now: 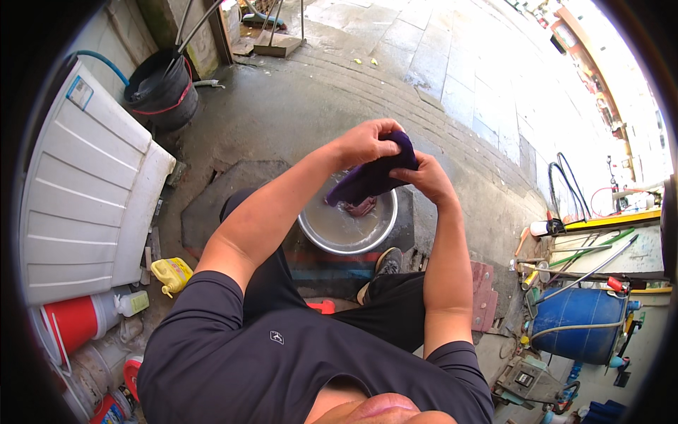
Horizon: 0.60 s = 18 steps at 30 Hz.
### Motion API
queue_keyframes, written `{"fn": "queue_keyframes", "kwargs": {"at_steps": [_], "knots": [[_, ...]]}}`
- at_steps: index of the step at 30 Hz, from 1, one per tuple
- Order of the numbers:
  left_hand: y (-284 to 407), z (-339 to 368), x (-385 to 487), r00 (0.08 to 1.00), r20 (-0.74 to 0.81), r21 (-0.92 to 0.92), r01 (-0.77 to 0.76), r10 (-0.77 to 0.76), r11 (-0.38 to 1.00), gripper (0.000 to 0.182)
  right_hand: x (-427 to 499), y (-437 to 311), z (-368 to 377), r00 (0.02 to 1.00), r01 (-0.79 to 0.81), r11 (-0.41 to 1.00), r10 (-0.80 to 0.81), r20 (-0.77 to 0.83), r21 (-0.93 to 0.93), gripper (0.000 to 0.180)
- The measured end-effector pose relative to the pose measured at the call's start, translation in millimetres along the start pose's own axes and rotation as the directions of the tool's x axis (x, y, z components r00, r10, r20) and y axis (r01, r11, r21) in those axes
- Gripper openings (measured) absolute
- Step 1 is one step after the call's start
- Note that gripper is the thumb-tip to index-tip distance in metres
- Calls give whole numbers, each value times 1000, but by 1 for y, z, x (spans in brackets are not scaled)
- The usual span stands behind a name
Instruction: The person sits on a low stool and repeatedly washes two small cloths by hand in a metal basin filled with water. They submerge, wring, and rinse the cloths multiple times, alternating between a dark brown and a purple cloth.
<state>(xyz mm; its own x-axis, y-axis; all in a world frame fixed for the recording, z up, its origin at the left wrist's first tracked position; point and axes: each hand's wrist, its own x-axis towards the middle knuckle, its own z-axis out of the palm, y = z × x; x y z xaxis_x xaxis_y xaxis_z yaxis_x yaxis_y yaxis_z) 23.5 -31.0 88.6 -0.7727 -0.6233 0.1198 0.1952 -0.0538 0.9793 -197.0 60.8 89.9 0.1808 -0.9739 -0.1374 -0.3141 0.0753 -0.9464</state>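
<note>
A dark purple cloth (365, 180) hangs between my two hands above a round metal basin (393, 212). My left hand (371, 140) pinches its upper edge, thumb in front. Lower and to the right, my right hand (424, 175) grips the same cloth at its side. The cloth's lower end reaches down over the basin, and I cannot tell whether it touches the water. Cloudy greyish water (339, 233) fills the basin, and a reddish-brown piece of cloth (361, 206) lies partly in it, half covered by the purple one.
A white ribbed plastic unit (79, 196) and a black bucket (159, 95) stand at left. Near my left elbow lies a yellow jug (172, 273). A dustpan (278, 45) rests at the top. At right are a blue drum (577, 326) and long-handled tools (588, 275).
</note>
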Motion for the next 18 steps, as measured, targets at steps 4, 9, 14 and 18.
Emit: {"fn": "queue_keyframes", "kwargs": {"at_steps": [4, 9, 14, 18], "knots": [[4, -9, 3, 989, -138, -222, -75, 45, 972, 24, 0, 6, 2, 995, -100, 980, 98, -21, -169, 29], [2, -12, 4, 969, -245, -199, -33, -17, 979, 19, 5, 13, -4, 922, 82, 972, 10, -387, 222, 19], [-12, -13, 8, 924, -380, -5, 51, -49, 999, 16, 15, 16, 3, 888, 384, 654, -68, -455, 652, 22], [-35, -11, 13, 908, -393, 29, 169, -144, 985, 17, 24, 10, 13, 874, 438, 560, -82, -480, 703, 26]]}}
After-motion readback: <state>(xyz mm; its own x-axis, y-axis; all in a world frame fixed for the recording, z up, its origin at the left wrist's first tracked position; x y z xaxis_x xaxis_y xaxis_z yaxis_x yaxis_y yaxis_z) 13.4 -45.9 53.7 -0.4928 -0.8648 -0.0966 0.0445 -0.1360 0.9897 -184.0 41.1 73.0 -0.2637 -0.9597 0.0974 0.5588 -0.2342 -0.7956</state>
